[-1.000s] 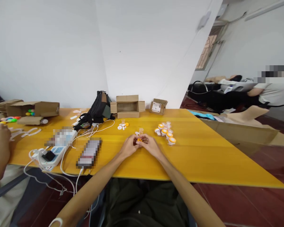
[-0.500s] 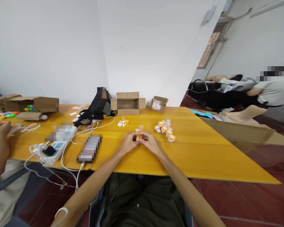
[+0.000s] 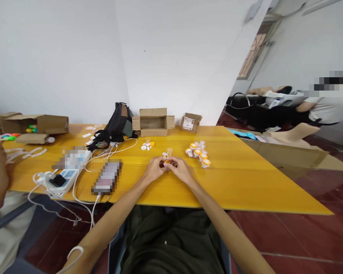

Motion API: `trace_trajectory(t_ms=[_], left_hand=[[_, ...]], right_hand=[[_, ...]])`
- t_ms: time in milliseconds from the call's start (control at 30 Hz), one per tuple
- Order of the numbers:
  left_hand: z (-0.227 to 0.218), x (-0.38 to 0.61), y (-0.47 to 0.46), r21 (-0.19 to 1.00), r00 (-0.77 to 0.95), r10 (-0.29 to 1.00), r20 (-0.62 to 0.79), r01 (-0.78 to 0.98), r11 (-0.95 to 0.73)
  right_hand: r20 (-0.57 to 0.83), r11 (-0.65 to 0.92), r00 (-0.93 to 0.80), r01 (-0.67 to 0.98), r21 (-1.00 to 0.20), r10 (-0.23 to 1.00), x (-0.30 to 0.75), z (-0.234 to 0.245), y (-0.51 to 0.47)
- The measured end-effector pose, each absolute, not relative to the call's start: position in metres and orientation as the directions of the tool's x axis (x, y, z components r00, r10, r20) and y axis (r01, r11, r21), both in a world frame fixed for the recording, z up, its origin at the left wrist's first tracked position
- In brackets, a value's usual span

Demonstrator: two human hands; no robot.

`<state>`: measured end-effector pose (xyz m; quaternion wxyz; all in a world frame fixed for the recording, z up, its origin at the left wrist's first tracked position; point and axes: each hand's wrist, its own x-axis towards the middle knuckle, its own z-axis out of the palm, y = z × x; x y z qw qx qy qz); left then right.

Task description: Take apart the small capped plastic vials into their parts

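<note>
Probably a workroom, though its far side is unclear. Open brown cardboard boxes (image 3: pixel 153 132) line a long yellow wood-grain table (image 3: pixel 246 182).

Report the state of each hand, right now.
Left hand: closed, holding a small orange plastic-looking piece, its shape partly hidden.
Right hand: closed, holding the same piece.

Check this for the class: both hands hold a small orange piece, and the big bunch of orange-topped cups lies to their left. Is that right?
The side is wrong: in the head view, the left hand and right hand hold a small orange piece, but the bunch of cups lies to their right.
</note>
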<state>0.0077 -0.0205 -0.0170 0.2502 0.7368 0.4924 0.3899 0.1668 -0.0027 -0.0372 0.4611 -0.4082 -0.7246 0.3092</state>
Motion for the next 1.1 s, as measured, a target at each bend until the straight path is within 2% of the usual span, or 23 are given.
trace_trajectory(t_ms=[667, 1100], left_hand=[[-0.0216, 0.0061, -0.0149, 0.727, 0.209, 0.915, 0.346, 0.557, -0.402], [-0.0202, 0.0065, -0.0164, 0.700, 0.204, 0.915, 0.349, 0.592, -0.399]], right_hand=[[0.433, 0.521, -0.312, 0.308, -0.796, 0.846, 0.1719, -0.0357, -0.0022], [0.445, 0.489, -0.205, 0.326, -0.809, 0.872, 0.1731, -0.0414, 0.0023]])
